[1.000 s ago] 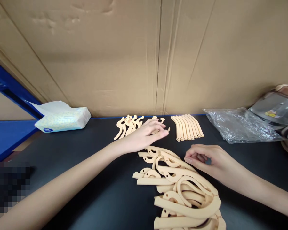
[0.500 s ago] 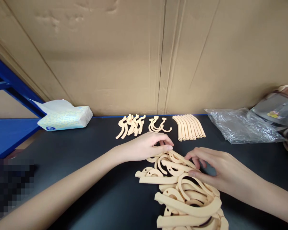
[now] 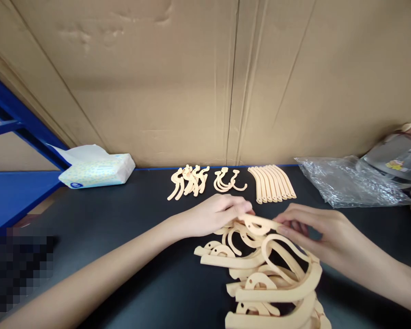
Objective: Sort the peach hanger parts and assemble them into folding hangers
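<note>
A heap of beige folding-hanger pieces (image 3: 274,294), with curved arms and pierced half-rings, lies in front of me on the black tabletop. Over its far side, one beige hanger piece (image 3: 258,224) is held between both hands. My left hand (image 3: 219,212) has its fingers closed at the left end of that piece. At the other end, my right hand (image 3: 311,230) pinches it between thumb and fingers. Behind my hands stand three sorted groups: S-shaped pieces (image 3: 191,180), hanger hooks (image 3: 222,182) and a neat row of hanger arms (image 3: 270,183).
A tissue pack (image 3: 99,169) lies at the back left by a blue metal frame (image 3: 30,123). To the back right are a clear plastic bag (image 3: 352,180) and a transparent container (image 3: 397,153). Cardboard (image 3: 192,82) walls off the table's far edge.
The right hand has closed on the end of a hanger piece and lifted it slightly. My left fingers have closed at its other end. Pieces in the heap have shifted.
</note>
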`<state>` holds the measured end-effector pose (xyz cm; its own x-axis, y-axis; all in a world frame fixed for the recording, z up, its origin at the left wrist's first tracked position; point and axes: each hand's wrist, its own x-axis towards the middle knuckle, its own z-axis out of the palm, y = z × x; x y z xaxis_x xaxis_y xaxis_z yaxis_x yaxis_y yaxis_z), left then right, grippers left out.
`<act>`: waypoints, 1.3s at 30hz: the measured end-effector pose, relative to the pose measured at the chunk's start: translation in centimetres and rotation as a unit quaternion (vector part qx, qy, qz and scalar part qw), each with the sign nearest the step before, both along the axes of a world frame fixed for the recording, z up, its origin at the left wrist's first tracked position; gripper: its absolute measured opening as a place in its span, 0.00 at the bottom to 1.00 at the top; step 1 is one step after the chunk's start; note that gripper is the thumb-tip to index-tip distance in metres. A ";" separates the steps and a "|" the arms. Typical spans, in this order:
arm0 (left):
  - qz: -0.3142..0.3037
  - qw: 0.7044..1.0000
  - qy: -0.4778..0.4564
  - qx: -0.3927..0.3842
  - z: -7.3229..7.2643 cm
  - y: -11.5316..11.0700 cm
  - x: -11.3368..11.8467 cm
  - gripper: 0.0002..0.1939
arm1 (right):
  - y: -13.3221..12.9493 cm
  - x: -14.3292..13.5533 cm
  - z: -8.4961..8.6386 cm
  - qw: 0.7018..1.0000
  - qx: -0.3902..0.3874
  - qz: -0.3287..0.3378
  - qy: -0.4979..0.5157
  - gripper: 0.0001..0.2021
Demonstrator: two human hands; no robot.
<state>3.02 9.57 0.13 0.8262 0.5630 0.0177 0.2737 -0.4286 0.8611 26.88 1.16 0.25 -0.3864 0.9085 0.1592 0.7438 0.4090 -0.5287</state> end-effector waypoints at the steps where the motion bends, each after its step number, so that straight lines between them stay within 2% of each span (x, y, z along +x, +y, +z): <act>1: 0.010 1.000 -0.024 -0.013 0.1 -0.1 0.1 0.24 | 0.4 0.0 0.1 1.000 0.008 -0.017 0.019 0.10; 3: 0.039 0.995 -0.075 -0.061 0.4 -0.4 0.4 0.20 | 1.0 -0.3 0.3 0.997 0.009 -0.045 0.055 0.10; 5: 0.094 0.978 -0.114 -0.147 0.6 -0.7 0.8 0.14 | 1.3 -0.9 0.4 0.994 0.000 -0.063 0.085 0.11; 8: 0.193 0.922 -0.174 -0.288 0.7 -1.1 1.2 0.14 | 1.5 -1.8 0.7 0.990 0.032 -0.080 0.111 0.11; 10: 0.217 0.895 -0.204 -0.331 0.7 -1.1 1.2 0.09 | 1.6 -2.0 1.0 0.988 0.072 -0.088 0.108 0.11; 13: 0.223 0.890 -0.223 -0.329 0.7 -1.1 1.1 0.11 | 2.2 -1.6 1.6 0.990 0.096 -0.082 0.063 0.10; 17: 0.231 0.895 -0.222 -0.310 0.8 -1.3 1.3 0.16 | 2.9 -1.3 2.5 0.988 0.131 -0.050 -0.061 0.11; 19: 0.228 0.900 -0.217 -0.301 1.1 -1.6 1.6 0.16 | 3.0 -1.9 2.8 0.973 0.185 -0.045 -0.129 0.12; 23: 0.224 0.915 -0.205 -0.264 1.9 -2.2 1.9 0.19 | 3.3 -3.8 3.1 0.923 0.295 -0.042 -0.243 0.16; 26: 0.248 0.928 -0.168 -0.220 2.4 -2.2 1.7 0.22 | 3.9 -4.7 3.1 0.909 0.310 -0.027 -0.279 0.13; 28: 0.273 0.941 -0.129 -0.150 2.4 -2.1 1.5 0.22 | 4.4 -4.9 3.1 0.922 0.279 -0.011 -0.269 0.12; 30: 0.294 0.950 -0.095 -0.049 2.3 -2.3 1.3 0.22 | 5.0 -4.8 3.0 0.950 0.218 0.006 -0.225 0.11; 32: 0.292 0.952 -0.053 0.073 2.2 -2.7 1.3 0.20 | 5.8 -4.4 2.9 0.980 0.139 0.034 -0.137 0.13; 34: 0.271 0.947 -0.001 0.175 2.2 -3.1 1.3 0.17 | 6.6 -3.8 2.7 0.997 0.055 0.054 -0.020 0.16; 36: 0.248 0.943 0.026 0.221 2.4 -2.8 1.2 0.16 | 7.6 -2.9 2.7 0.993 -0.037 0.035 0.107 0.17; 39: 0.274 0.948 -0.012 0.160 2.8 -0.4 0.1 0.20 | 8.9 -1.6 3.1 0.944 -0.175 -0.038 0.277 0.13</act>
